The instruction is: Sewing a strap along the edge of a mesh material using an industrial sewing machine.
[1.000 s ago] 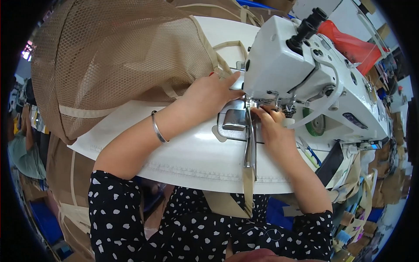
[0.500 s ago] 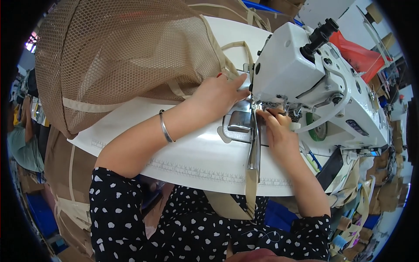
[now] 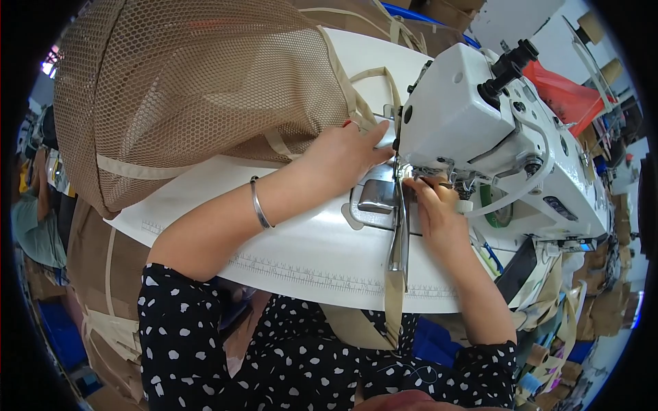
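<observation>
My left hand (image 3: 346, 156) lies on the metal plate left of the sewing machine's needle area, index finger and thumb spread, fingertips near a beige strap (image 3: 391, 81). Its other fingers are partly hidden beside the edge of a brown mesh piece (image 3: 226, 89). To the right of the needle area my right hand (image 3: 442, 209) is closed, fingers bent and pressed together under the head of the white sewing machine (image 3: 445, 103); what they hold is hidden. Between the hands runs a long metal tape folder (image 3: 399, 240), with beige tape (image 3: 394, 301) hanging from its near end over my lap.
The white table (image 3: 308, 274) has a ruler scale along its near edge. A green tape roll (image 3: 504, 205) stands beneath the machine arm. Beige strips (image 3: 548, 308) hang at the right, near thread spools. A red plastic bag (image 3: 565, 96) is behind the machine. At far left is another person (image 3: 41, 226).
Both hands keep nearly the same places and poses. The view has shifted slightly, so the machine sits a little lower and to the right.
</observation>
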The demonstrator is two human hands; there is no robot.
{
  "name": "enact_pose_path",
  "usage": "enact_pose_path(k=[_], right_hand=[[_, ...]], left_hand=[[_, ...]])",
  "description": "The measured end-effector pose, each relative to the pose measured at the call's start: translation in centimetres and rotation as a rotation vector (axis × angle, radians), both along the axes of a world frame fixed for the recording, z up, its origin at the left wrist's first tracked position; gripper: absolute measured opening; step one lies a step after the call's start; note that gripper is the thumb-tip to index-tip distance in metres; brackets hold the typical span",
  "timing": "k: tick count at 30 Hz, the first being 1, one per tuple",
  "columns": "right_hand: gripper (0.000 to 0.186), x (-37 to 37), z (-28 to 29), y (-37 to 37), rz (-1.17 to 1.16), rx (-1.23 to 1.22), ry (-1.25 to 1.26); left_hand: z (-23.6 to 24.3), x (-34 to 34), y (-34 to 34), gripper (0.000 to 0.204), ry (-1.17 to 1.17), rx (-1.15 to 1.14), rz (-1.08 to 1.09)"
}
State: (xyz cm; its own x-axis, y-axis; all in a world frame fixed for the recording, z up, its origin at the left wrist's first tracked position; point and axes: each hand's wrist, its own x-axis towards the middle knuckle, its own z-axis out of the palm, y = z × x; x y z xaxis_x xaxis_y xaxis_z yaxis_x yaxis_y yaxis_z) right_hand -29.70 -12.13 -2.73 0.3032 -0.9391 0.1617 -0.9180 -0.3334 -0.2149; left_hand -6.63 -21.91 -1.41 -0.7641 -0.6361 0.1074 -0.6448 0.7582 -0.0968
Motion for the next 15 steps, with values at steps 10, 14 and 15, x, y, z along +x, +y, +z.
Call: enact_pose_path(k=[10,14,15], right_hand=[[0.034,0.21,-0.07,-0.15,0.012,-0.006,-0.055],[0.035,0.28,0.01,-0.15,0.039,-0.060,-0.066],[0.036,0.29,0.06,-0.16,0.046,-0.062,-0.076]], left_hand=[[-0.62,0.13,0.01,0.036,0.042,-0.056,-0.013],[-0.59,0.18,0.09,0.036,0.059,-0.074,-0.019],[-0.62,0.18,0.11,0.036,0.059,-0.073,-0.019]])
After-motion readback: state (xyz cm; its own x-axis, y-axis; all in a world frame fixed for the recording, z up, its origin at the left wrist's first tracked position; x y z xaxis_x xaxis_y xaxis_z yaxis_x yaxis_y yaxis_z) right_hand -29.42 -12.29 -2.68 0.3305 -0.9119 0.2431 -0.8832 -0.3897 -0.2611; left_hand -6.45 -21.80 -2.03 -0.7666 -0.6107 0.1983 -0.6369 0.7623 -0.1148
